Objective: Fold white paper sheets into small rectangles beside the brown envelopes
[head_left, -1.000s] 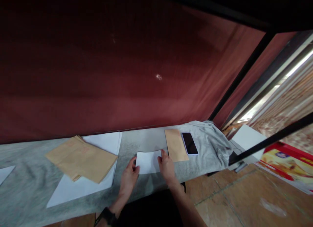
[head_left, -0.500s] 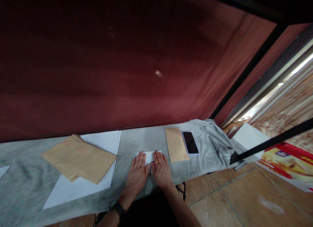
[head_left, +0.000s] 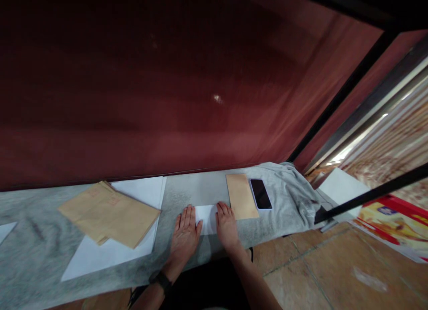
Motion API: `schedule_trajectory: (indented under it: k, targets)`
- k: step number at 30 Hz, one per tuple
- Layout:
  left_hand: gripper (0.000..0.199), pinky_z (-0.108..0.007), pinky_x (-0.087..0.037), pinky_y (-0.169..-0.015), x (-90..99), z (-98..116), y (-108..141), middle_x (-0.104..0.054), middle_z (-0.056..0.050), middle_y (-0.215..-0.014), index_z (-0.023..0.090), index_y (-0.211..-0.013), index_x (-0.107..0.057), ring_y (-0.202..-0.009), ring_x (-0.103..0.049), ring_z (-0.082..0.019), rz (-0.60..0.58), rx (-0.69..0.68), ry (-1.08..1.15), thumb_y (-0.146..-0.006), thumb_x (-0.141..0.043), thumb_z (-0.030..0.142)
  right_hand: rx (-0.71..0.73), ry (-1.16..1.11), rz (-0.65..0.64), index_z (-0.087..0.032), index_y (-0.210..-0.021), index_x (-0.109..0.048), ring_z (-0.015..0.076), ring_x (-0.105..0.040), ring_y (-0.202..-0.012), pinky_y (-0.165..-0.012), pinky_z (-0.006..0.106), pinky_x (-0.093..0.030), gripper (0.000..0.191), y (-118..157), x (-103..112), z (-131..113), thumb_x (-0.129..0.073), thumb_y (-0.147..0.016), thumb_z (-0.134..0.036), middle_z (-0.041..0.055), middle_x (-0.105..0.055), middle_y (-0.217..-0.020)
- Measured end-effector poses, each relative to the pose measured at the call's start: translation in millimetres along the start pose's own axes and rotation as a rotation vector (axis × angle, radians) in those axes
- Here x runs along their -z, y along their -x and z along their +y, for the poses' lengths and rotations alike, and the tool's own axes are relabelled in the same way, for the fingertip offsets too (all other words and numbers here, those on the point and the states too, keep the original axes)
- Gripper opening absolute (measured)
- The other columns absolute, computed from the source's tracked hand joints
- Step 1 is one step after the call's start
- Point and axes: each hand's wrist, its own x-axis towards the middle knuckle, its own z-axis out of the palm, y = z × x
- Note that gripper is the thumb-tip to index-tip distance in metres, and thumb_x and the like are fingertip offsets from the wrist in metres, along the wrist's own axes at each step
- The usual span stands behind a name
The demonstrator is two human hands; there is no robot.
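Observation:
A small piece of white folded paper (head_left: 207,221) lies flat on the grey cloth in front of me. My left hand (head_left: 186,233) rests palm down along its left edge, fingers stretched out. On the opposite edge lies my right hand (head_left: 228,227), its fingers flat and slightly bent, partly covering the paper. Just right of that hand is a single brown envelope (head_left: 243,196). To the left, several brown envelopes (head_left: 110,214) overlap on top of large white sheets (head_left: 143,189).
A phone (head_left: 261,194) lies beside the single envelope. Grey cloth (head_left: 187,189) covers the narrow table, which stands against a dark red panel (head_left: 167,123). Black frame bars (head_left: 344,96) rise at the right, near a red and yellow box (head_left: 394,225) on the tiled floor.
My hands have moved apart, from close together over the paper to its two side edges. More of the white paper now shows between them.

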Motion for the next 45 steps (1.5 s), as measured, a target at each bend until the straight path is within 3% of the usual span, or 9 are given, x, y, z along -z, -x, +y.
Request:
schedule_trajectory:
  k: [9, 15, 18, 21, 26, 29, 35, 40, 45]
  targets:
    - [0.056, -0.047, -0.038, -0.110, 5.7, -8.2, -10.2, -0.055, -0.018, -0.148, 0.010, -0.146, -0.049, -0.135, -0.050, -0.031, -0.043, 0.012, -0.006, -0.101, -0.033, 0.040, -0.010, 0.026, -0.185, -0.021, -0.116, -0.070, 0.0252, -0.063, -0.112, -0.098, 0.037, -0.048, 0.032, -58.4, 25.5, 2.5, -0.068, -0.084, -0.016, 0.0101, -0.070, -0.119]
    - [0.044, -0.041, -0.047, -0.095, 24.8, -14.8, -40.7, -0.064, -0.014, -0.134, 0.018, -0.137, -0.057, -0.117, -0.060, -0.027, -0.172, 0.030, 0.021, -0.094, -0.048, 0.026, 0.038, -0.042, -0.224, -0.020, -0.086, -0.074, 0.0209, -0.069, -0.097, -0.088, 0.030, -0.050, 0.014, -73.3, 36.2, 1.9, -0.067, -0.081, -0.009, 0.0074, -0.075, -0.095]
    - [0.032, -0.038, -0.047, -0.092, 38.8, -17.8, -56.8, -0.069, -0.009, -0.122, 0.021, -0.117, -0.068, -0.110, -0.063, -0.024, -0.186, 0.007, 0.094, -0.089, -0.054, 0.018, 0.093, -0.119, -0.175, -0.021, -0.090, -0.072, 0.0163, -0.069, -0.089, -0.081, 0.024, -0.050, 0.015, -73.5, 51.5, -0.6, -0.062, -0.088, -0.010, 0.0042, -0.074, -0.095]
    - [0.022, -0.037, -0.047, -0.090, 62.5, -20.2, -67.9, -0.073, -0.006, -0.102, 0.022, -0.096, -0.071, -0.096, -0.065, -0.022, -0.100, -0.065, 0.168, -0.093, -0.049, 0.017, 0.156, -0.195, -0.110, -0.022, -0.096, -0.069, 0.0144, -0.068, -0.090, -0.083, 0.024, -0.049, 0.017, -70.4, 71.6, -1.2, -0.055, -0.096, -0.012, 0.0019, -0.072, -0.097]
    - [0.026, -0.044, -0.042, -0.101, 94.2, -24.4, -56.9, -0.072, -0.009, -0.111, 0.019, -0.099, -0.069, -0.106, -0.063, -0.024, 0.226, -0.252, 0.139, -0.099, -0.042, 0.018, 0.310, -0.325, 0.130, -0.022, -0.096, -0.066, 0.0195, -0.064, -0.100, -0.093, 0.033, -0.048, 0.018, -41.3, 82.3, 4.6, -0.050, -0.102, -0.020, 0.0050, -0.070, -0.102]
    - [0.028, -0.045, -0.041, -0.105, 85.0, -27.4, -31.0, -0.072, -0.010, -0.116, 0.019, -0.102, -0.069, -0.112, -0.062, -0.026, 0.225, -0.338, 0.080, -0.095, -0.044, 0.011, 0.374, -0.298, 0.180, -0.023, -0.100, -0.067, 0.0221, -0.063, -0.098, -0.092, 0.038, -0.049, 0.017, -9.5, 62.2, 12.5, -0.051, -0.100, -0.017, 0.0065, -0.069, -0.104]
    - [0.036, -0.040, -0.047, -0.101, 40.0, -28.2, 20.6, -0.074, -0.009, -0.115, 0.019, -0.103, -0.071, -0.109, -0.066, -0.024, 0.073, -0.398, 0.054, -0.088, -0.043, 0.003, 0.406, -0.144, 0.039, -0.021, -0.099, -0.066, 0.0209, -0.063, -0.095, -0.089, 0.035, -0.049, 0.018, 35.6, 14.9, 29.5, -0.059, -0.091, -0.007, 0.0061, -0.070, -0.104]
    - [0.031, -0.041, -0.052, -0.096, 36.5, -23.9, 22.9, -0.075, -0.010, -0.115, 0.017, -0.109, -0.071, -0.107, -0.068, -0.025, -0.020, -0.366, 0.061, -0.092, -0.045, 0.013, 0.368, -0.184, 0.045, -0.022, -0.098, -0.066, 0.0195, -0.064, -0.098, -0.092, 0.035, -0.050, 0.015, 37.5, 11.0, 30.5, -0.055, -0.096, -0.011, 0.0059, -0.070, -0.104]
    - [0.038, -0.044, -0.046, -0.107, 33.1, -10.8, 15.2, -0.061, -0.009, -0.143, 0.020, -0.129, -0.064, -0.131, -0.056, -0.025, -0.084, -0.337, 0.083, -0.099, -0.043, 0.029, 0.361, -0.204, 0.014, -0.023, -0.100, -0.067, 0.0203, -0.064, -0.102, -0.097, 0.037, -0.050, 0.020, 38.2, 11.6, 28.7, -0.048, -0.100, -0.017, 0.0061, -0.070, -0.109]
